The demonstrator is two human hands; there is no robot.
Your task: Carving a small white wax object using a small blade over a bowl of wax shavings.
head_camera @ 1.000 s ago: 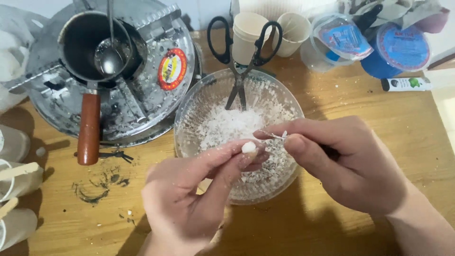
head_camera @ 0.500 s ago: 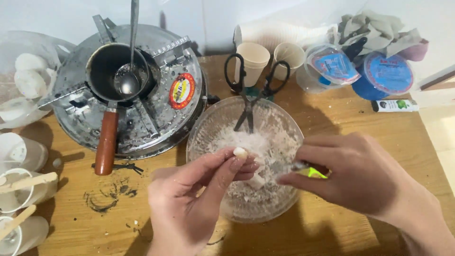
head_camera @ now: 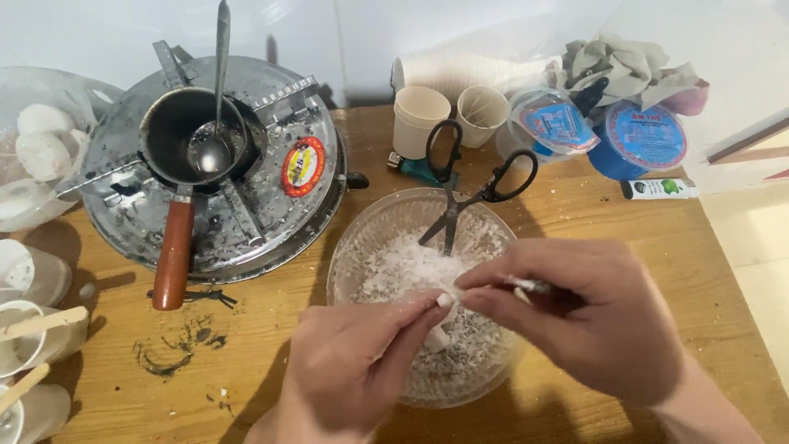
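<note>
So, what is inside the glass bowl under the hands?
The glass bowl holds white flakes, and scissors rest on its rim. Both hands cover its near part.

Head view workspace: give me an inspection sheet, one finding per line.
Surface: wooden table, dark scorch marks near the left front.
Job's things: glass bowl of white flakes; black-handled scissors lean in it, tips down.
Hands: left hand and right hand meet over the bowl, pinching a small white piece; a thin tool in the right hand.
Clutter: metal stove with small pot and ladle; two paper cups; lidded tubs; rag; white cups with wooden sticks.
Cables: nothing seen.
Surroundings: white wall behind.
</note>
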